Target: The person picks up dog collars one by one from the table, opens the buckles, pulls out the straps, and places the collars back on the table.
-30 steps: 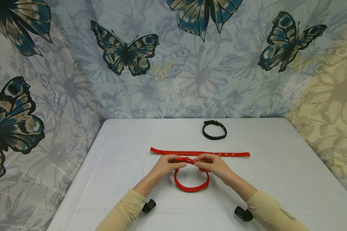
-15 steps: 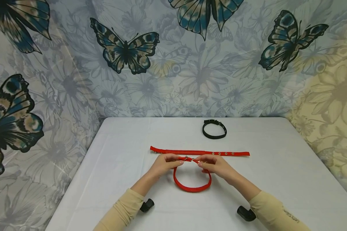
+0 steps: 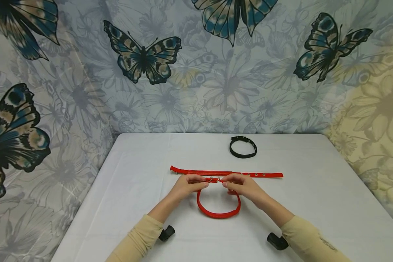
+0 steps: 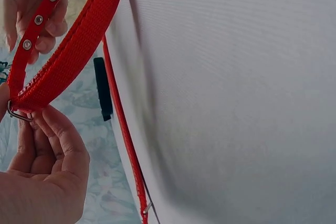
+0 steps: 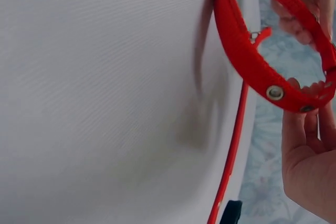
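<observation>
A red collar (image 3: 218, 215) is bent into a loop, its padded part hanging toward me over the white table. My left hand (image 3: 187, 185) pinches it at the buckle end, where a metal buckle (image 4: 20, 113) shows by the fingertips in the left wrist view. On the other side, my right hand (image 3: 243, 185) pinches the strap close to the buckle. Metal eyelets (image 5: 274, 93) run along the strap. Just beyond both hands, a second red collar (image 3: 216, 173) lies stretched out straight.
Near the far edge of the white table (image 3: 144, 153) a black collar (image 3: 243, 155) lies in a closed loop. Black wrist-camera mounts (image 3: 277, 241) stick out beside both sleeves. A butterfly-patterned wall covering (image 3: 170, 109) stands behind the table.
My hands have drawn slightly apart, the right one moving a little to the right. The red loop has widened, and the strap between the fingertips now lies flatter.
</observation>
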Demonstrator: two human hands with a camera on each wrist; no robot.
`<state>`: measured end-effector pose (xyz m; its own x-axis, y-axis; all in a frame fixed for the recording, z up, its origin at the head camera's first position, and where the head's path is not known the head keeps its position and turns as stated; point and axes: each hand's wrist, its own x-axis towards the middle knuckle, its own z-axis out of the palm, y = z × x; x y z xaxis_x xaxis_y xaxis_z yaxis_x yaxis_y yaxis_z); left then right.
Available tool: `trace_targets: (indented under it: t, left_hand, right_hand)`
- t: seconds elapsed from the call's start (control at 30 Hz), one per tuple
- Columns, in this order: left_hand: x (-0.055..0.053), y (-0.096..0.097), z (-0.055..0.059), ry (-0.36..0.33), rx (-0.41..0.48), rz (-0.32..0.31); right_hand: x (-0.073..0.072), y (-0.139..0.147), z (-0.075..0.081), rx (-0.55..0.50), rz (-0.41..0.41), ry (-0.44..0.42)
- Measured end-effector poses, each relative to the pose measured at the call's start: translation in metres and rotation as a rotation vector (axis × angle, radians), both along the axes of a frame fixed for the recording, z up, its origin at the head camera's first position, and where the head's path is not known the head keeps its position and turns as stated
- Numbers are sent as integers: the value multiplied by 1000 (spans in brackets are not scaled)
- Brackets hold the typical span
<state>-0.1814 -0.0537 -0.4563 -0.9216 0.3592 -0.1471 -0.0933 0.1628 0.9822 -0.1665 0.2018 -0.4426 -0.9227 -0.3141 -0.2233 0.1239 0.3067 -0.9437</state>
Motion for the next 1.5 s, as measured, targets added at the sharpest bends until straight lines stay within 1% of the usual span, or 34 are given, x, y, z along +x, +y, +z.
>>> trace_targets:
  t: [0.17,0.3,0.47,0.57,0.63,0.7,0.77,0.8,0.93,1.03,1.2,1.27,1.37,1.5]
  left_hand:
    - [0,3,2,-11,-2,-17]
    - [0,3,2,-10,-3,-19]
    - [1,-1,0,4,-2,-8]
    - [5,-3,8,7,7,-3]
    - [6,-4,8,2,14,2]
    - [6,-5,7,1,14,4]
    - [3,-5,-1,-2,16,7]
    - [2,-5,-4,-3,20,10]
    - [0,-8,-4,-16,60,41]
    - [-1,-13,-4,-27,96,77]
    - [-3,-23,0,-15,135,100]
    - [-3,-27,1,-1,153,112]
    - [-4,-32,2,49,148,141]
    - [-4,-37,2,164,61,173]
  right_hand:
    - [-3,-8,2,-30,-6,10]
    - [-5,-8,2,-39,1,11]
    - [-4,-2,2,-38,47,29]
    - [-4,2,2,-38,68,38]
    - [-3,5,2,-39,76,41]
    - [-3,7,2,-26,76,42]
    - [-2,9,3,-19,81,42]
    - [-2,10,3,-18,84,41]
    - [-1,16,5,-9,92,43]
    - [0,25,8,17,49,45]
    - [1,44,17,54,-59,62]
    - [1,51,21,40,-88,81]
    - [1,61,26,19,-129,123]
    - [2,75,29,19,-170,180]
